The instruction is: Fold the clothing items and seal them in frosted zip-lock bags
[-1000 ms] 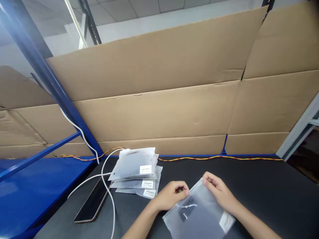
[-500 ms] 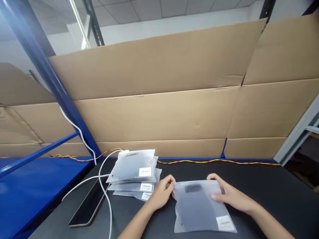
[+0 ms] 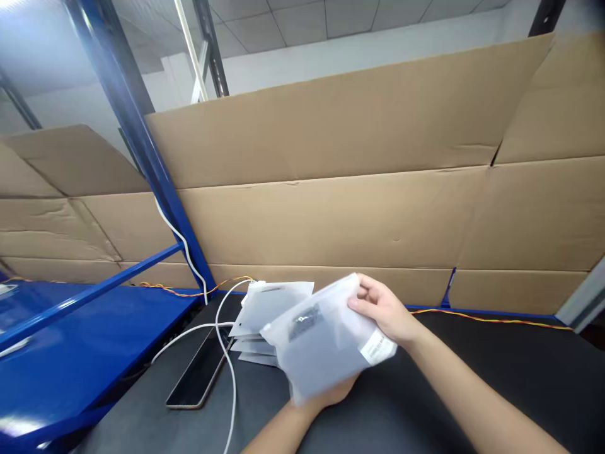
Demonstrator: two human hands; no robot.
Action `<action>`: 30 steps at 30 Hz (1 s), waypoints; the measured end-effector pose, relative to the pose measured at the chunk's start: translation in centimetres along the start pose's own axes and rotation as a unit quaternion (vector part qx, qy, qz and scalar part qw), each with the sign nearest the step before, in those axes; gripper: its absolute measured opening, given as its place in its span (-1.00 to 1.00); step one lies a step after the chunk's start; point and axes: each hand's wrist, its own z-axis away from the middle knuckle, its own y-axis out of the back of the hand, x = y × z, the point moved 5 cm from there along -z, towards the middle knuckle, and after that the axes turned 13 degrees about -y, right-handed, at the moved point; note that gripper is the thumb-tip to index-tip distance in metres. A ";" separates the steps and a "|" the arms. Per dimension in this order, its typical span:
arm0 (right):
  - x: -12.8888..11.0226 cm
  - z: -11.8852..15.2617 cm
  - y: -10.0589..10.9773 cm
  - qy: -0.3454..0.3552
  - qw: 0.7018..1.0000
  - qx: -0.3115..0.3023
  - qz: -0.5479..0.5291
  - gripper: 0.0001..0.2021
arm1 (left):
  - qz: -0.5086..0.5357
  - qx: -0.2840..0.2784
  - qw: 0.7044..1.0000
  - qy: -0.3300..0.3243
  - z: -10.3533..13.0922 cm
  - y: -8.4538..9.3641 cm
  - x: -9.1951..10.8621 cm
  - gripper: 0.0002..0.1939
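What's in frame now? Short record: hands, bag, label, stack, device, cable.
right hand: grips the frosted bag by its edge, thumb in front
left hand: behind the bag, fingers mostly hidden
bag: tilted, overlaps stack in view; contact unclear
white label: bag corner, text unreadable
stack: similar bags
phone-like device: flat, dark screen
white cable: crosses over device

Center of frame: creased cardboard panels (image 3: 312, 221), full width. Upper edge: pale wall (image 3: 331, 62) below tiled ceiling (image 3: 302, 25). Left: blue upright (image 3: 138, 139) with slanting blue crossbar (image 3: 70, 306) above glossy blue surface (image 3: 94, 347). Bottom: black tabletop (image 3: 529, 366). Lower right: grey post (image 3: 583, 299).
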 end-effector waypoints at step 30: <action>14.0 10.7 10.4 -0.074 0.780 0.157 0.601 -0.51 | -0.272 -0.239 0.889 -0.280 -1.2 -2.1 3.2 -0.47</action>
